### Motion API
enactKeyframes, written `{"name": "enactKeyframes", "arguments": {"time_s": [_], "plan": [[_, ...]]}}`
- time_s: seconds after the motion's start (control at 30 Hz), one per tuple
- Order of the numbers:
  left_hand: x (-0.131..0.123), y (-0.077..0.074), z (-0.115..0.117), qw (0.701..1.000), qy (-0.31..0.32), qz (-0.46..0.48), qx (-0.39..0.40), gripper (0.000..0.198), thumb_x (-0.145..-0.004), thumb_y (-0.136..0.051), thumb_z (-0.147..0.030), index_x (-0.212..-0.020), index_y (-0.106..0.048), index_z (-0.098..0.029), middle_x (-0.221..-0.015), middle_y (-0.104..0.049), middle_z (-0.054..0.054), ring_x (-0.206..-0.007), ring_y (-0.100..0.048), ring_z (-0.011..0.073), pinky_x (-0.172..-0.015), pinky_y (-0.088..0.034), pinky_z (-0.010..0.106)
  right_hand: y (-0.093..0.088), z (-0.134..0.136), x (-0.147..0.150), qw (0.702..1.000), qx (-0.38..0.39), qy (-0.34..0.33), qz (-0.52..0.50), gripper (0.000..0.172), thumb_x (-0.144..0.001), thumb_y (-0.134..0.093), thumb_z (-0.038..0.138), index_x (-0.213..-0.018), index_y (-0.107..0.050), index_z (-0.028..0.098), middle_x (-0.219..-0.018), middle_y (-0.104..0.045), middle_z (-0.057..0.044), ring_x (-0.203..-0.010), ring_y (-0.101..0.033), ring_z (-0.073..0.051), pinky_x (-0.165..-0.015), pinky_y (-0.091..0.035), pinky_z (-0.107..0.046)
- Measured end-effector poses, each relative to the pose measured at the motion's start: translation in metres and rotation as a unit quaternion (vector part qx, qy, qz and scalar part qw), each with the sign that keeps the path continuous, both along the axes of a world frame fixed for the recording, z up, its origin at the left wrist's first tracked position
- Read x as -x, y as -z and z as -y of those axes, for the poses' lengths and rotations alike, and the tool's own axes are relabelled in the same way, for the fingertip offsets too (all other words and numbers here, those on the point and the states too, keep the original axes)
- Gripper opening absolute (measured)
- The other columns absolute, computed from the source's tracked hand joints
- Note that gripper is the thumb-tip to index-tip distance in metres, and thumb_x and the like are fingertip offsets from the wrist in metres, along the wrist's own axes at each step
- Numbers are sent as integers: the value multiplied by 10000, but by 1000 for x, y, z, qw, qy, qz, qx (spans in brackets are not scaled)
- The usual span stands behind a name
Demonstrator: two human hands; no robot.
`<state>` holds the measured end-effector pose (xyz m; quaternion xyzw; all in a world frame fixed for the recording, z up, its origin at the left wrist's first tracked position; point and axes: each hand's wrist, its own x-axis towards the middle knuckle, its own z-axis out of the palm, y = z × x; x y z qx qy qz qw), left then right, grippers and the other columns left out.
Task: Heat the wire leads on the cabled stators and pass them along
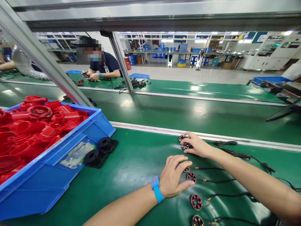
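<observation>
A column of small round motor stators with coils, each with a black cable trailing right, lies on the green work surface. My right hand point(197, 145) is at the far end of the column, thumb and fingers curled around a stator point(185, 146). Another stator point(181, 138) sits just beyond it, partly behind the fingers. My left hand point(174, 175), with a blue wrist strap point(157, 189), is spread with thumb and forefinger apart. Beside them are a partly covered stator point(187, 169) and a red-coiled stator point(191, 178). Nearer me lie another red-coiled stator point(196, 201) and a copper-coloured one point(197, 221).
A blue bin point(94, 125) heaped with red plastic parts point(39, 125) stands at left, with two black parts point(100, 151) beside it. A white rail point(150, 129) edges the surface. Across the line, a masked person point(105, 64) handles parts near black cables point(134, 84). A metal post point(123, 62) rises there.
</observation>
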<state>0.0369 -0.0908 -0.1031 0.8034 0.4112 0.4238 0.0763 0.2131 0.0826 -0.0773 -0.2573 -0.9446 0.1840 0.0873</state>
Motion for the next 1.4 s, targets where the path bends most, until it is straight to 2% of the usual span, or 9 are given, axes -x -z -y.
{"name": "enactKeyframes", "arguments": {"time_s": [0.07,0.13,0.23,0.4,0.7,0.87,1.07,1.27,1.4], "plan": [[1,-2,-1,999,-13,30,29,526,-980,-480,-570,-1347,-444,-195,-1289,-528,143,-1211,-501,271,-996,-429,435,-1,17,0,998,-60,29,-12,515,-755,-808,345,-1231,-633,255,-1416,-413,-131,-1271,-446,-328,-1074,-385,-501],[2,-2,-3,997,-26,57,54,510,-980,-498,-548,-1351,-440,-204,-1309,-515,137,-1219,-491,268,-1014,-421,439,-1,26,-3,995,-80,57,-24,433,-808,-758,371,-1199,-631,238,-1292,-502,-127,-1193,-484,-309,-1026,-410,-492],[3,-2,-5,993,-39,86,73,476,-987,-503,-519,-1351,-437,-219,-1308,-506,126,-1223,-483,263,-1030,-409,442,3,35,-4,993,-47,96,-42,251,-844,-707,308,-1043,-598,199,-1049,-592,-84,-1023,-539,-253,-922,-447,-425],[4,2,-6,992,-43,94,74,446,-989,-509,-492,-1336,-439,-220,-1300,-500,123,-1224,-478,264,-1026,-404,445,11,44,7,986,-25,145,-72,242,-784,-680,110,-898,-487,202,-873,-576,-25,-832,-527,-198,-792,-440,-345],[2,2,-5,994,-32,89,61,447,-992,-509,-484,-1350,-430,-229,-1308,-496,115,-1237,-467,255,-1033,-388,434,13,66,-5,993,14,38,-112,227,-839,-620,83,-993,-506,205,-1077,-580,-61,-1008,-553,-193,-909,-492,-358],[3,0,-4,994,-34,86,57,438,-990,-520,-461,-1342,-433,-214,-1303,-506,123,-1235,-470,254,-1030,-390,429,0,65,-15,990,-46,80,-108,235,-875,-666,262,-1096,-598,219,-1327,-527,-112,-1234,-510,-267,-1059,-437,-467],[3,-1,-1,996,-21,44,70,224,-987,-535,-431,-1066,-611,-235,-1229,-563,83,-1171,-504,252,-990,-385,428,-30,78,-92,968,-118,190,-118,292,-943,-559,455,-1147,-611,253,-1235,-615,-76,-1173,-565,-252,-1020,-461,-439],[0,-2,0,999,26,-8,40,196,-984,-559,-390,-936,-634,-216,-1093,-640,61,-1119,-543,238,-973,-372,419,-5,98,-199,926,-144,347,-30,462,-915,-477,638,-1070,-650,239,-1137,-677,-79,-1080,-616,-304,-954,-468,-498],[1,-2,1,998,26,-54,35,192,-996,-539,-380,-1028,-673,-247,-1122,-632,66,-1137,-531,244,-977,-368,439,7,100,-218,929,-71,363,12,538,-921,-427,679,-1113,-652,229,-1126,-692,-72,-1078,-623,-297,-966,-469,-480]]}}
